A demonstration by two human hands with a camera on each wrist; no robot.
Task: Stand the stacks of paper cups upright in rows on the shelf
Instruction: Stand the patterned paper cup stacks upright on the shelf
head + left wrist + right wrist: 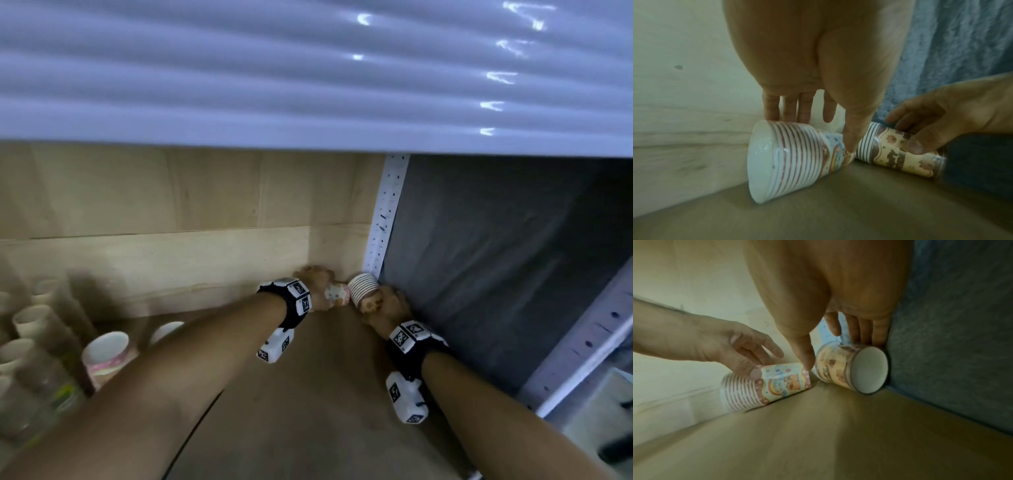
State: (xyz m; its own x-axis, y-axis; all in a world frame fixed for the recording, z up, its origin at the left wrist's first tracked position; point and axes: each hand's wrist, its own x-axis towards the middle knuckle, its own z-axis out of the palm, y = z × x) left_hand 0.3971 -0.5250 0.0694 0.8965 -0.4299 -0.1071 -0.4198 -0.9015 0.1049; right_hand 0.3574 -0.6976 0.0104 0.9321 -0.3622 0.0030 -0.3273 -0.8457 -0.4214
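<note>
Two wrapped stacks of paper cups lie on their sides in the shelf's back right corner. My left hand (pixel 317 284) grips the pink rainbow stack (pixel 797 159), fingers over its top and thumb on its near side; its wide rims point left. My right hand (pixel 387 305) grips the brown patterned stack (pixel 851 368), fingers behind it and thumb in front, with the stack's base towards the right wrist camera. The narrow end of the pink stack (pixel 766 386) and the rims of the brown stack (pixel 900 155) almost meet. Both stacks touch the brown shelf board (pixel 308 394).
Several cup stacks (pixel 34 342) stand upright at the left, a pink-rimmed one (pixel 106 349) nearest. A wooden back panel (pixel 171 240), a white perforated post (pixel 383 219) and a grey cloth side wall (pixel 496 257) close in the corner. A white shelf (pixel 308 68) hangs overhead.
</note>
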